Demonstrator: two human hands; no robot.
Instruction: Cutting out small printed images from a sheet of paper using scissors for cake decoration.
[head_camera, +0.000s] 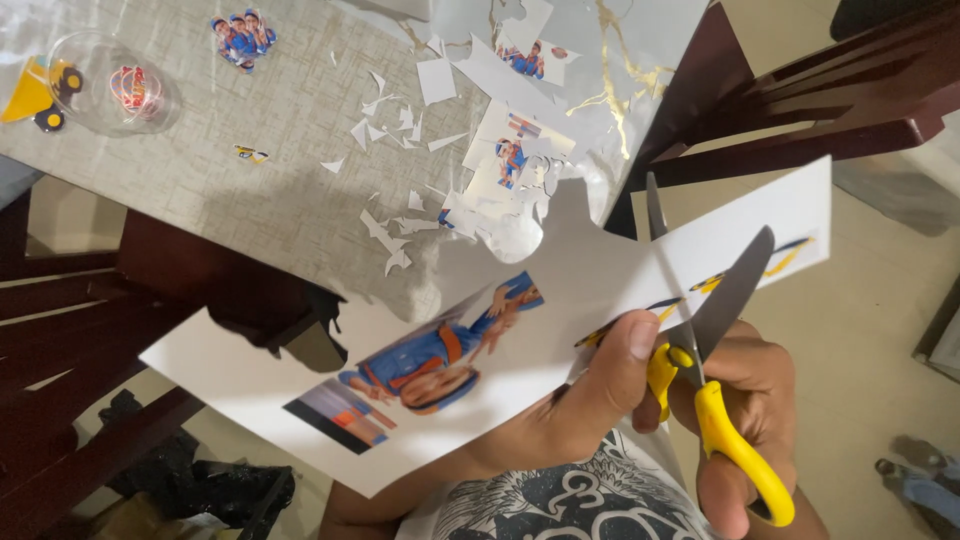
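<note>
My left hand (590, 400) grips a white printed sheet (560, 300) from below, thumb pressed on its top side. The sheet shows a cartoon figure in blue and orange (440, 355) and some yellow-and-blue pictures near its right end. My right hand (755, 400) holds yellow-handled scissors (700, 330). Their blades are spread apart, straddling the sheet's near edge right of my thumb. The sheet's far edge has a jagged cut-out gap.
A table with a pale patterned cover (270, 150) carries several paper scraps (400, 120), cut-out figures (243, 38), a clear plastic cup (115, 85) and a yellow toy truck (40, 92). Dark wooden chairs (820, 110) stand at right and left. Someone's foot (915, 480) is on the floor.
</note>
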